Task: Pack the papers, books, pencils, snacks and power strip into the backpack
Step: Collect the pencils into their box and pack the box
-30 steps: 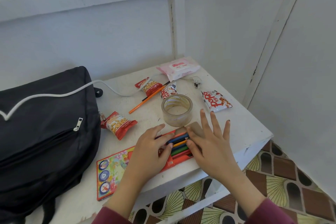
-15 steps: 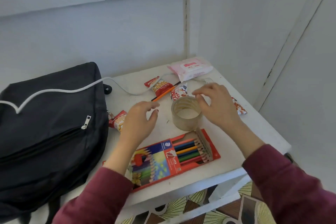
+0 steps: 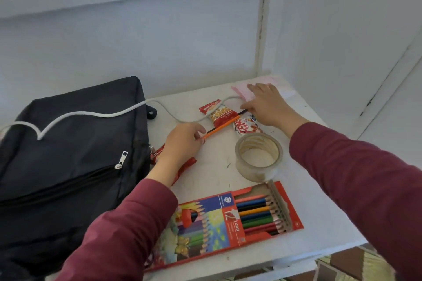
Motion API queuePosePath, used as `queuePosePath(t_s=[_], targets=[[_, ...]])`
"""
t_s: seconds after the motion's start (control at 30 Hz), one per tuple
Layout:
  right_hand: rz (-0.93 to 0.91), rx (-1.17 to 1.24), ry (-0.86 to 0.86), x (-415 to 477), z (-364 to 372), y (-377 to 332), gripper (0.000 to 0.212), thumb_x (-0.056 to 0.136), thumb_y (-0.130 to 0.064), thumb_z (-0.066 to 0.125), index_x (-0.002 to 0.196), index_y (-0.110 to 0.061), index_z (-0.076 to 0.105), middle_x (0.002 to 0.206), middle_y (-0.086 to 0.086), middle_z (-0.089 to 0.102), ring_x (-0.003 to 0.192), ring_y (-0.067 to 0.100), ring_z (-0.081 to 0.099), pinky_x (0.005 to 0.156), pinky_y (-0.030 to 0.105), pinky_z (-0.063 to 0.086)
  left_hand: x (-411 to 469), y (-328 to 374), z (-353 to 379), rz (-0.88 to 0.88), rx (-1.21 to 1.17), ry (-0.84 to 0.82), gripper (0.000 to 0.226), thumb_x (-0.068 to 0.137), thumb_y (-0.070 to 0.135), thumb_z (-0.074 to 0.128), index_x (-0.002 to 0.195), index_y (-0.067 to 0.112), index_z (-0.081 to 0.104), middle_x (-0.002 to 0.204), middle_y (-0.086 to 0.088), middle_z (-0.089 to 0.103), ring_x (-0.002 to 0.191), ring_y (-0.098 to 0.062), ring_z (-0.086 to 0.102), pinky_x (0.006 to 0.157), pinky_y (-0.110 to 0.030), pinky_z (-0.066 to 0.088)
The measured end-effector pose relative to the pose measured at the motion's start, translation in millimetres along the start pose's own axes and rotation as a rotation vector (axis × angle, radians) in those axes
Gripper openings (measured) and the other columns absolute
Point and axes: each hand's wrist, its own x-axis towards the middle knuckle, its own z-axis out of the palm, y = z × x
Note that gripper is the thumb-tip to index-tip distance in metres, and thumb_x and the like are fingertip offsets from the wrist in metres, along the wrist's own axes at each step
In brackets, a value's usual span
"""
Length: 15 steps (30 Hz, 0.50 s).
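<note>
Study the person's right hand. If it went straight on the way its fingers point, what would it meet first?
Most likely the pink packet: the right hand points away toward the back wall, and its fingertips lie over that packet. Whether they touch it is unclear.

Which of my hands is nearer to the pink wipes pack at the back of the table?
Right. The right hand reaches over the pink wipes pack, fingers extended onto it. The left hand is well short of it, pinching the orange pencil at its near end.
</note>
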Motion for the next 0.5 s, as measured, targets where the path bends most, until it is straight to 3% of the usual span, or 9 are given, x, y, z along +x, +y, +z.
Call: queuePosePath(t_s=[0.2, 0.33, 0.5], targets=[[-0.002, 0.025, 0.034, 6.7, -2.5, -6.8, 0.041, 0.09, -0.016, 0.057, 0.13, -0.025, 0.055, 0.153, 0.009, 0.027, 0.14, 0.027, 0.02, 0.112, 0.042, 0.01, -2.1, -1.0, -0.1, -0.008, -0.043, 0.05, 0.022, 0.089, 0.013, 0.054, 0.106, 0.018, 0.068, 0.101, 0.001, 0.065, 0.084, -0.011, 0.05, 0.073, -0.023, 0.037], [-0.016, -0.002, 0.031, 7.9, -3.6, -10.4, 0.029, 0.089, -0.013, 0.054, 0.116, -0.017, 0.065, 0.148, 0.01, 0.035, 0.136, 0.027, 0.027, 0.11, 0.041, 0.017, -8.2, 4.3, -2.1, 0.009, -0.184, 0.112, 0.015, 0.089, 0.015, 0.056, 0.1, 0.02, 0.066, 0.093, 0.005, 0.06, 0.08, -0.009, 0.05, 0.063, -0.017, 0.036], [-0.012, 0.07, 0.027, 4.6, -4.9, -10.4, 0.035, 0.09, -0.014, 0.052, 0.124, -0.013, 0.058, 0.147, 0.009, 0.035, 0.136, 0.026, 0.026, 0.111, 0.038, 0.014, -19.0, 13.8, -7.4, 0.027, -0.366, 0.169, 0.012, 0.089, 0.013, 0.058, 0.093, 0.024, 0.062, 0.089, 0.01, 0.059, 0.078, -0.005, 0.052, 0.063, -0.012, 0.037]])
